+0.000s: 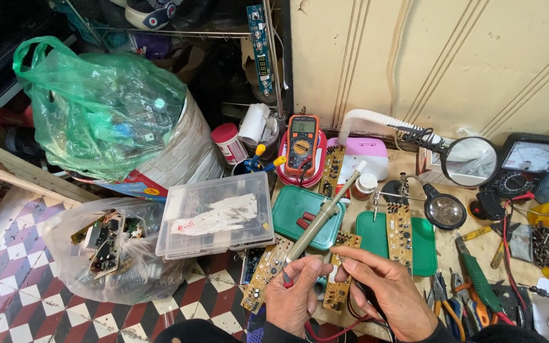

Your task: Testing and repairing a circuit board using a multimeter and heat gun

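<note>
A cream wall [452, 57] with vertical grooves stands behind the desk [446, 254]. To the left of the desk, the floor [7, 298] has red, white and dark checkered tiles. A wooden plank [14, 168] lies beyond the floor. Light is soft and even.

A cluttered repair bench. A green translucent plastic bag [100, 105] bulges at upper left; below it lies a clear bag of circuit boards [106, 244] beside a clear lidded plastic box [217, 216]. An orange digital multimeter [302, 143] stands behind two green plastic lids [293, 206]. A round magnifying glass [471, 161] and black analogue meter [528, 162] sit right.
</note>
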